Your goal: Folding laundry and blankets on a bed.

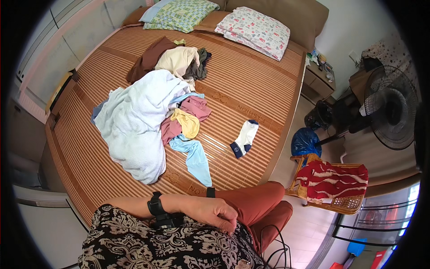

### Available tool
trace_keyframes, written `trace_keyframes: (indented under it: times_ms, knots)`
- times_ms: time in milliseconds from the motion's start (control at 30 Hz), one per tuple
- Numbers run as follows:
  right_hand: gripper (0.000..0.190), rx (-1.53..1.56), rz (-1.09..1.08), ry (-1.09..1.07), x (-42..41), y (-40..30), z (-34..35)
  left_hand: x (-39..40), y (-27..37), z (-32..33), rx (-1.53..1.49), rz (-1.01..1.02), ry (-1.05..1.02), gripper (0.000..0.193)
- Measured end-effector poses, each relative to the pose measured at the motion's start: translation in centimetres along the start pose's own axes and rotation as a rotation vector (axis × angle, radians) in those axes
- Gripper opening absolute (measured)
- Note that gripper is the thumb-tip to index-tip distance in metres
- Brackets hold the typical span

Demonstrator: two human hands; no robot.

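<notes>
My left hand (pixel 218 212) rests over my lap with its fingers curled in, and nothing shows in it. A black strap with a device (pixel 160 210) sits around that wrist. My right hand is out of view. In front of me on the bed lies a heap of laundry: a large white towel (pixel 134 124), a light blue garment (pixel 195 158), a yellow cloth (pixel 186 124) and a dusty-pink garment (pixel 196 107). Behind it are a cream garment (pixel 176 62), a brown garment (pixel 147 60) and a dark olive one (pixel 199 67). A white sock with navy ends (pixel 245 138) lies apart, to the right.
A slatted mat (pixel 228 84) covers the bed. Two folded bedding pieces, one green-checked (pixel 183 15) and one white printed (pixel 253 30), rest at the headboard. To the right stand a rattan chair (pixel 349 206) bearing a red patterned cloth (pixel 332 180), a fan (pixel 391 107) and a nightstand (pixel 317 79).
</notes>
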State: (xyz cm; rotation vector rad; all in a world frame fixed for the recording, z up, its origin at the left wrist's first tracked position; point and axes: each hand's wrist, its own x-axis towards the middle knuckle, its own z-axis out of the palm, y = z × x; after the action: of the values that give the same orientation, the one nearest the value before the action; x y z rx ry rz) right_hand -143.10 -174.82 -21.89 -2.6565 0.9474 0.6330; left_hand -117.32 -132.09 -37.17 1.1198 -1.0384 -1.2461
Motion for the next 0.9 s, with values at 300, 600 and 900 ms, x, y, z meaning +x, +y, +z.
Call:
trace_keyframes:
  times_ms: [300,600,900]
  knots:
    - [0.045,-0.048,-0.185,-0.278,4.0,-3.2,1.4,-8.2,-9.1,-2.7,0.717,-0.563,0.355,0.039]
    - [0.059,0.132,-0.848,-0.237,16.7,-25.6,5.8,-12.0,-12.6,-3.8,0.615,-0.579,0.756,0.038]
    - [0.064,-0.130,-0.869,0.074,28.4,-34.9,23.3,-6.3,-14.7,-10.8,0.822,-0.581,1.246,0.058]
